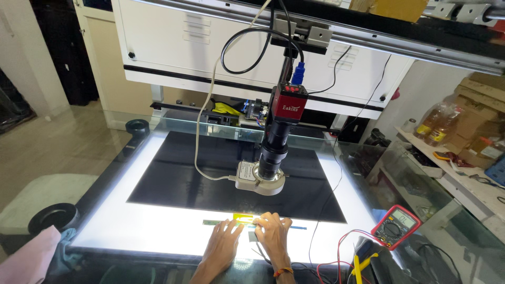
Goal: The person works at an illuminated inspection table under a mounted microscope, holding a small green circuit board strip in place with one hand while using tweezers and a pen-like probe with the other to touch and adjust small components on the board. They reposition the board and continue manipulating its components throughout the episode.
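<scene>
- My left hand (223, 243) lies flat at the lower middle of the frame, fingers spread and stretched forward, their tips pressing on a thin green strip (221, 222) that lies across the lit surface.
- My right hand (273, 231) sits just beside it, fingers bent and loosely curled, tips resting on the same strip near a yellow tape piece (243, 216); whether it pinches anything I cannot tell.
- The strip runs left to right just below the dark panel, its right end showing as a thin blue line past my right hand.
- A small dark rectangle (252, 236) lies between my two hands on the glowing surface.
- The light table (152, 223) glows white around a large black panel (210, 173) in the middle of the frame.
- Above my hands, over the panel, hangs a microscope camera (279, 131) with a red body and black lens, a white ring light (260, 179) at its lower end.
- At the lower right stands a red multimeter (395, 227), with red and black leads (342, 257) trailing toward the frame's bottom edge.
- At the lower left lies a pink cloth (29, 257), beside a black round cup (52, 216).
- On the right edge, a shelf holds amber bottles (436, 123) and cardboard boxes (481, 113).
</scene>
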### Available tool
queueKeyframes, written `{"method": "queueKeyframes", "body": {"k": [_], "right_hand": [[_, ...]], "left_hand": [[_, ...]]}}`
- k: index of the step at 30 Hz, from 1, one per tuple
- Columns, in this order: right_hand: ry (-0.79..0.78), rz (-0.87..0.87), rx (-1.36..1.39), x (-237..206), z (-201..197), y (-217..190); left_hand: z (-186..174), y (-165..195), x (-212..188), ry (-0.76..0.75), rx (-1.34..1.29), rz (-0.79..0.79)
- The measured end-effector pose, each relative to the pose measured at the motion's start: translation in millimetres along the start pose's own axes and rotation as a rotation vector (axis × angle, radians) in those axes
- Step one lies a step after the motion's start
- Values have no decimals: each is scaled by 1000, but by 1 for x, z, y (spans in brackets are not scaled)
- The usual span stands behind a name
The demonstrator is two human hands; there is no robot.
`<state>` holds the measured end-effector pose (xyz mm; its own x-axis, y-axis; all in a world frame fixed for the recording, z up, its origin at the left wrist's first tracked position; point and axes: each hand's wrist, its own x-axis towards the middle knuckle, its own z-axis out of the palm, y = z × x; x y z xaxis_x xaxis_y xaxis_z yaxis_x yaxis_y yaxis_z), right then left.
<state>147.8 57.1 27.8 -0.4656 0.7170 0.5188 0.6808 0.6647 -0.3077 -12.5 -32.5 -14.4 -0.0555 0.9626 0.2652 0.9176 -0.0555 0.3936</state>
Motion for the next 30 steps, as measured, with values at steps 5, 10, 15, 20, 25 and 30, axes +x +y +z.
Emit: {"method": "queueKeyframes", "body": {"k": [5,10,15,20,25,30], "right_hand": [[-8,-3,-14,0,0,1],[-8,-14,-22,0,0,1],[-26,-20,-42,0,2,2],[-26,-33,-39,1,1,1],[-21,-41,-27,1,-3,-1],[-12,-57,-32,2,-4,-1]], "left_hand": [[0,0,0,-16,1,-8],[1,0,1,-6,-3,-3],[2,-1,0,18,-11,6],[2,-1,-1,45,-26,23],[2,0,1,35,-12,11],[3,0,1,39,-13,11]]}}
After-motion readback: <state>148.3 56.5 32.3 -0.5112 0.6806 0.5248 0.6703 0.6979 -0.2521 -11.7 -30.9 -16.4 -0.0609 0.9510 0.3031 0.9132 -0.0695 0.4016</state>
